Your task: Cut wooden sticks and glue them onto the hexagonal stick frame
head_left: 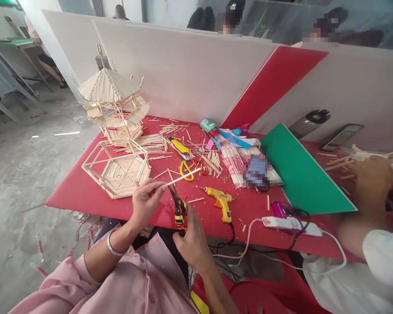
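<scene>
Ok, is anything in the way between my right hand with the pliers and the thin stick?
Nothing visible is. The right hand holds the pliers with their tips right by the stick's near end, where the left hand grips it; contact is hard to tell. The glue gun lies off to the right.

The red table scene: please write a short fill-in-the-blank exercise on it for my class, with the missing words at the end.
The right hand grips pliers, while the pale stick is in the ____ hand.
The glue gun on the red table is mostly ____.
The plain panel behind the power strip is ____.
Missing words: left; yellow; green.
</scene>
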A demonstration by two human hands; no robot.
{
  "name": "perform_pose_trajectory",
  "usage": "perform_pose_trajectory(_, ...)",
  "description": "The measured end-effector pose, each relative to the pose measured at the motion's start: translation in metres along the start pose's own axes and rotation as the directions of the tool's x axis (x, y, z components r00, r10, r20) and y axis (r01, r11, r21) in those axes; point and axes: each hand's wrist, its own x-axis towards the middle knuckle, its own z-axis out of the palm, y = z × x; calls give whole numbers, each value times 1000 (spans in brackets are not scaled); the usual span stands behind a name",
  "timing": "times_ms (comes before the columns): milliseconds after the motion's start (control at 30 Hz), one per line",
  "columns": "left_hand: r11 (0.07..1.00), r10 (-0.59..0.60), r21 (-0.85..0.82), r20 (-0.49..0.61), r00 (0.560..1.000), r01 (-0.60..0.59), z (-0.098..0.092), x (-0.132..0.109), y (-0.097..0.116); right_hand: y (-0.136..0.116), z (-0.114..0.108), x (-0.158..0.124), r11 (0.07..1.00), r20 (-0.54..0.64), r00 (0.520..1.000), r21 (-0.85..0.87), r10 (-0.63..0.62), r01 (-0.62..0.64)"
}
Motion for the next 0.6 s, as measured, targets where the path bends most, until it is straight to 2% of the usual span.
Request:
perform_pose_trajectory(133,996,59,58,79,995,-63,3,-4,-3,-1,-1,6,999,15,999,-10,-35,35)
perform_pose_trajectory(233,992,89,79,89,992,-96,4,-5,-5,2,0,10,998,16,998,-31,-60,61)
perform_pose_trajectory(433,981,138,128,84,987,-148,1,-6,-3,4,3,13,990,102,986,-50,-129,134)
perform_pose_trajectory(600,951,215,202,100,971,-232,-5,-7,-3,-8,-4,17,990,119,985,75,-128,120)
